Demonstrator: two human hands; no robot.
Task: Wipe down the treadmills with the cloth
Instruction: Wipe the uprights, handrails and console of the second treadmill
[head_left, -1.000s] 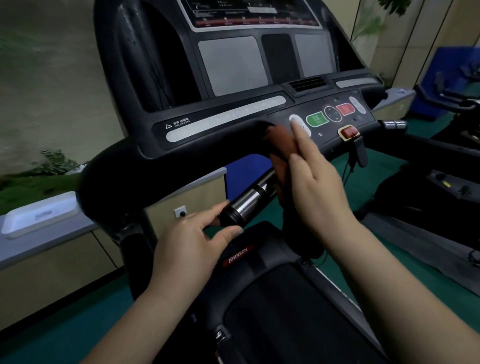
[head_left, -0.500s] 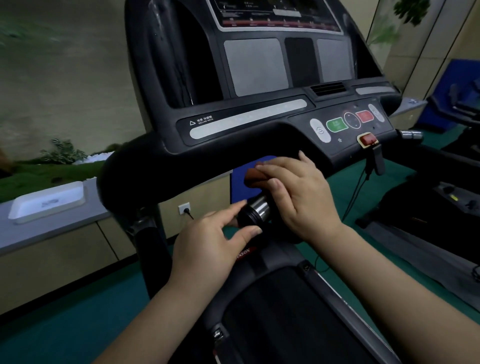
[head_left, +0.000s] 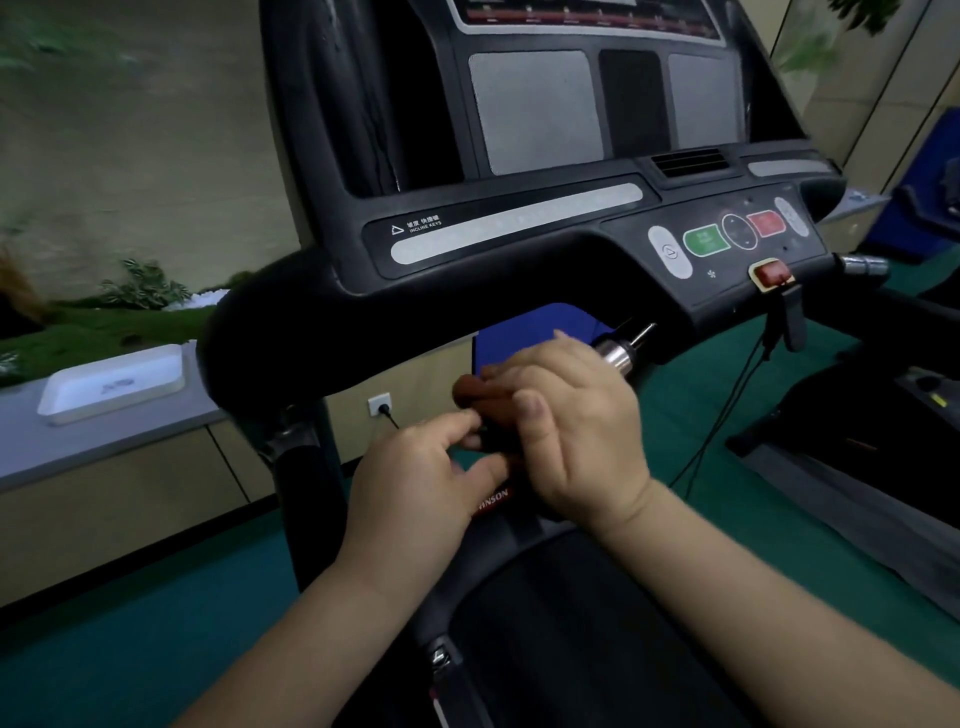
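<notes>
While right grip (head_left: 571, 426) curls round cloth (head_left: 470, 392) on handlebar (head_left: 615, 356), left grip (head_left: 421, 473) pinches the bar's end just below.

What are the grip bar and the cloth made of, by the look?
Grip bar: likely polished metal, chrome-like; it shows bright specular highlights. Cloth: soft reddish-brown fabric, matte, bunched under the right hand; the weave is too blurred to tell.

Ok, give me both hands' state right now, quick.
Left hand: fingers curled, pinching the lower end of the cloth.
Right hand: wrapped round the cloth on the metal handlebar.
</notes>
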